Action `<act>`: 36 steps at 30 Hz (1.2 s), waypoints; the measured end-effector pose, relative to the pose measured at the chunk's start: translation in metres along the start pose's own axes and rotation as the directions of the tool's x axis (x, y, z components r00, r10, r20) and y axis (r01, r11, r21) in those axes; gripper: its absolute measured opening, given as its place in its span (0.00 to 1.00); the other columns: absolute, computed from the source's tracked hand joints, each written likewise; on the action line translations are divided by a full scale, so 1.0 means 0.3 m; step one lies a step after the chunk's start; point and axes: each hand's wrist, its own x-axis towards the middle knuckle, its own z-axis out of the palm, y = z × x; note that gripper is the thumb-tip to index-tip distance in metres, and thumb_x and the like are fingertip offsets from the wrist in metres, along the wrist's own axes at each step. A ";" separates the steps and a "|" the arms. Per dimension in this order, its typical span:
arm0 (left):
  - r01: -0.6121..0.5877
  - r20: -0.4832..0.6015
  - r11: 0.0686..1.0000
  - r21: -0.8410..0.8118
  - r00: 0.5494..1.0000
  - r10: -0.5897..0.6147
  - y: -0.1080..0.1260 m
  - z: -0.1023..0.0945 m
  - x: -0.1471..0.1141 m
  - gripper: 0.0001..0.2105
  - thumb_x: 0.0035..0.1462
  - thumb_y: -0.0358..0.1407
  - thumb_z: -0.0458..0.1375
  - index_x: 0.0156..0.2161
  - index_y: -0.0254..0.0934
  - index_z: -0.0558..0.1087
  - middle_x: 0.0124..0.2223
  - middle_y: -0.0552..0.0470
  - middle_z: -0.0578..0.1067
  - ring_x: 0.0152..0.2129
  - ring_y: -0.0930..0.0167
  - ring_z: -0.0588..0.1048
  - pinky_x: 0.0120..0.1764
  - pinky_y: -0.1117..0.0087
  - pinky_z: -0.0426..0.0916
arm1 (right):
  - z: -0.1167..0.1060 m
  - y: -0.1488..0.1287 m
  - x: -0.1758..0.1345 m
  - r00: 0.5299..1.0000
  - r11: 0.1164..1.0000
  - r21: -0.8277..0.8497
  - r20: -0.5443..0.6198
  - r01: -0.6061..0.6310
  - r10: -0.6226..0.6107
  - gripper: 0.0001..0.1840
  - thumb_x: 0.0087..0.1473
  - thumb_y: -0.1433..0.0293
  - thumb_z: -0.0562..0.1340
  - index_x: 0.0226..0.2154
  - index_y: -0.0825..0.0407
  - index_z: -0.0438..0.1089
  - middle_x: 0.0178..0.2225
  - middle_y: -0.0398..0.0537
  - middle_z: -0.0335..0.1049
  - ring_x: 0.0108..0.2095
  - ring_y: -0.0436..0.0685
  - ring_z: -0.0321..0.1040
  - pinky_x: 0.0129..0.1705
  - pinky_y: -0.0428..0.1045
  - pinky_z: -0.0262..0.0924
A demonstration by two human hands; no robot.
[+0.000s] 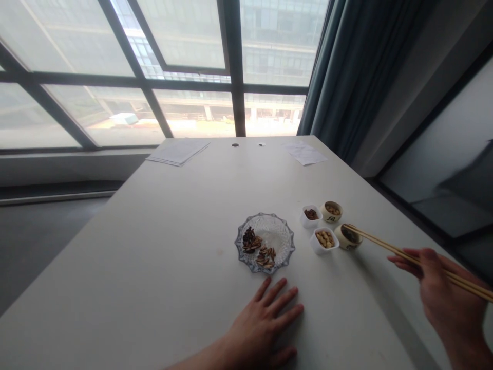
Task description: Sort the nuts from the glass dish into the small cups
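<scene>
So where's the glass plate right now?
The glass plate is near the middle of the head view, on the white table, just beyond the left hand and to the left of the nearer white tub.

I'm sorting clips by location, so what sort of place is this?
Probably an office or meeting room: a large white table with a stack of papers, near big framed windows facing another building.

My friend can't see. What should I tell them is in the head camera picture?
A person's right hand holds long chopsticks, their tips at a small cream cup. The left hand lies palm down on a white table, near a scalloped glass dish with small brown pieces in it.
</scene>
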 end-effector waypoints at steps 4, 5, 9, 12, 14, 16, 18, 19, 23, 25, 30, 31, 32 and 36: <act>-0.010 -0.032 1.000 -0.013 0.999 0.010 0.004 0.000 -0.004 0.35 0.68 0.53 0.57 0.74 0.49 0.52 0.76 0.55 0.47 0.73 0.55 0.44 0.72 0.44 0.36 | 0.109 -0.042 -0.093 0.953 0.992 0.051 0.277 0.114 -0.124 0.15 0.61 0.58 0.68 0.35 0.54 0.81 0.29 0.52 0.82 0.25 0.58 0.80 0.30 0.49 0.78; -0.010 -0.033 1.000 -0.010 0.999 0.010 0.004 0.001 -0.004 0.35 0.68 0.54 0.57 0.74 0.49 0.52 0.76 0.55 0.47 0.73 0.55 0.44 0.72 0.44 0.36 | 0.150 -0.049 -0.123 0.905 0.987 0.078 0.394 0.139 -0.158 0.14 0.62 0.59 0.66 0.35 0.53 0.81 0.32 0.53 0.82 0.26 0.59 0.80 0.30 0.50 0.78; -0.015 -0.036 1.000 -0.007 0.999 0.014 0.004 0.006 -0.003 0.34 0.69 0.54 0.55 0.73 0.48 0.53 0.76 0.53 0.48 0.73 0.54 0.44 0.71 0.43 0.36 | 0.321 -0.064 -0.226 0.646 0.965 0.210 0.717 0.160 -0.263 0.13 0.66 0.65 0.62 0.33 0.51 0.80 0.31 0.51 0.80 0.28 0.57 0.79 0.29 0.49 0.76; -0.029 -0.041 1.000 -0.011 0.999 0.028 0.001 0.011 -0.004 0.34 0.69 0.54 0.55 0.73 0.46 0.54 0.76 0.51 0.49 0.73 0.53 0.45 0.71 0.42 0.36 | 0.412 -0.070 -0.264 0.495 0.940 0.262 0.801 0.216 -0.337 0.14 0.67 0.67 0.62 0.30 0.51 0.79 0.32 0.50 0.79 0.31 0.55 0.78 0.33 0.48 0.74; -0.036 -0.052 0.999 -0.007 0.998 0.035 -0.001 0.014 -0.005 0.35 0.68 0.54 0.56 0.73 0.46 0.54 0.75 0.50 0.49 0.72 0.53 0.45 0.71 0.43 0.36 | 0.449 -0.078 -0.275 0.439 0.925 0.286 0.819 0.248 -0.371 0.14 0.67 0.68 0.62 0.30 0.51 0.78 0.31 0.49 0.77 0.30 0.53 0.76 0.34 0.47 0.71; -0.038 -0.067 0.999 0.001 0.997 0.038 -0.003 0.018 -0.006 0.34 0.68 0.53 0.57 0.73 0.46 0.54 0.75 0.50 0.50 0.72 0.52 0.46 0.72 0.43 0.36 | 0.472 -0.085 -0.280 0.424 0.917 0.299 0.818 0.266 -0.390 0.14 0.67 0.67 0.62 0.30 0.51 0.78 0.30 0.48 0.76 0.29 0.53 0.75 0.34 0.47 0.70; -0.045 -0.080 0.999 0.009 0.996 0.046 -0.004 0.021 -0.007 0.35 0.67 0.52 0.58 0.73 0.45 0.55 0.75 0.50 0.50 0.72 0.51 0.47 0.72 0.43 0.36 | 0.488 -0.084 -0.283 0.427 0.918 0.300 0.817 0.259 -0.388 0.14 0.67 0.67 0.61 0.30 0.51 0.77 0.30 0.48 0.76 0.30 0.53 0.75 0.34 0.47 0.70; -0.049 -0.085 0.999 0.012 0.995 0.050 -0.005 0.023 -0.008 0.35 0.67 0.52 0.59 0.73 0.45 0.55 0.75 0.50 0.50 0.72 0.51 0.48 0.72 0.43 0.36 | 0.494 -0.080 -0.284 0.427 0.922 0.298 0.820 0.247 -0.380 0.15 0.67 0.67 0.61 0.30 0.51 0.77 0.30 0.48 0.76 0.30 0.53 0.76 0.34 0.47 0.70; -0.056 -0.099 0.998 0.015 0.993 0.057 -0.008 0.027 -0.010 0.36 0.66 0.52 0.59 0.73 0.46 0.54 0.75 0.50 0.50 0.71 0.51 0.49 0.71 0.43 0.37 | 0.505 -0.053 -0.292 0.424 0.948 0.277 0.848 0.158 -0.319 0.15 0.68 0.66 0.60 0.32 0.51 0.78 0.33 0.49 0.77 0.30 0.53 0.77 0.33 0.47 0.72; -0.058 -0.098 0.998 0.011 0.993 0.058 -0.009 0.028 -0.011 0.36 0.67 0.52 0.59 0.73 0.45 0.54 0.75 0.51 0.50 0.72 0.51 0.49 0.71 0.43 0.37 | 0.506 -0.042 -0.298 0.433 0.954 0.268 0.850 0.134 -0.300 0.15 0.68 0.66 0.60 0.33 0.52 0.79 0.33 0.49 0.77 0.30 0.53 0.77 0.34 0.47 0.72; -0.057 -0.087 0.998 -0.009 0.995 0.056 -0.007 0.023 -0.010 0.35 0.68 0.52 0.58 0.73 0.45 0.55 0.75 0.50 0.50 0.72 0.52 0.47 0.71 0.43 0.36 | 0.507 -0.044 -0.313 0.494 0.962 0.247 0.826 0.112 -0.270 0.17 0.68 0.64 0.60 0.33 0.52 0.81 0.32 0.51 0.79 0.29 0.54 0.77 0.33 0.48 0.74; -0.057 -0.081 0.998 -0.010 0.995 0.056 -0.006 0.021 -0.009 0.35 0.67 0.52 0.58 0.73 0.45 0.55 0.75 0.50 0.50 0.72 0.52 0.48 0.71 0.43 0.36 | 0.506 -0.048 -0.315 0.516 0.966 0.240 0.817 0.102 -0.257 0.18 0.68 0.62 0.60 0.33 0.52 0.81 0.31 0.51 0.79 0.28 0.55 0.78 0.32 0.48 0.74; -0.054 -0.076 0.998 -0.011 0.996 0.053 -0.006 0.018 -0.009 0.35 0.67 0.52 0.59 0.73 0.45 0.55 0.75 0.50 0.50 0.72 0.52 0.48 0.71 0.43 0.36 | 0.504 -0.052 -0.316 0.539 0.969 0.230 0.807 0.086 -0.239 0.19 0.68 0.61 0.60 0.33 0.52 0.81 0.31 0.51 0.80 0.27 0.55 0.78 0.31 0.48 0.75; -0.042 -0.054 0.999 -0.027 0.998 0.040 -0.002 0.012 -0.006 0.35 0.68 0.53 0.58 0.73 0.46 0.54 0.75 0.50 0.49 0.72 0.52 0.46 0.71 0.42 0.36 | 0.463 -0.067 -0.308 0.658 0.979 0.202 0.739 -0.016 -0.142 0.19 0.65 0.57 0.63 0.32 0.51 0.82 0.33 0.53 0.81 0.27 0.58 0.80 0.29 0.51 0.78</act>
